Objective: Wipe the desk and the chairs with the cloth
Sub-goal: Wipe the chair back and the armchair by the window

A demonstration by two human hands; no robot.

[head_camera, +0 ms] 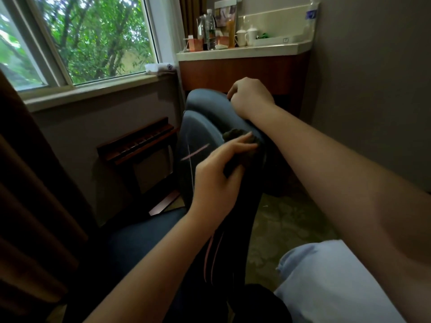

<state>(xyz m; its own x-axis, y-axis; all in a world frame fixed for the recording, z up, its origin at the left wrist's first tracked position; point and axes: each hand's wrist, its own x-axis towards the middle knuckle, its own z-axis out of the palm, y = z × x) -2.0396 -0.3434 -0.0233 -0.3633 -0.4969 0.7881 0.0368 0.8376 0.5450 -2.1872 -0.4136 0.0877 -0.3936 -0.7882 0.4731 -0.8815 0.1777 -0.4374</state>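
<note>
At 5 o'clock, nearest the camera, a fold of pale blue fabric (331, 280) is seen. Just past it, at the centre, the left hand (217, 180) is laid on the dark blue chair (203, 127). The dark cloth (233, 135) is held bunched under its lightly curved fingers and pressed against the side edge of the chair back; the thumb is hidden. Toward 12 o'clock from there, the top of the chair back is gripped by the right hand (250, 99), fingers curled over its edge, apparently to steady it.

The chair step is judged to be in hand: the back is being attended to, while the seat, low at 6 o'clock, is largely hidden by the arms. Which parts are already wiped cannot be told, and no second chair is seen.

A wooden rack (140, 143) is set under the window (93, 38) at 10 o'clock. Farthest, at 12 o'clock, the desk (268, 48) is crowded with bottles (210, 29) and cups (247, 36). Whether it has been wiped cannot be told.
</note>
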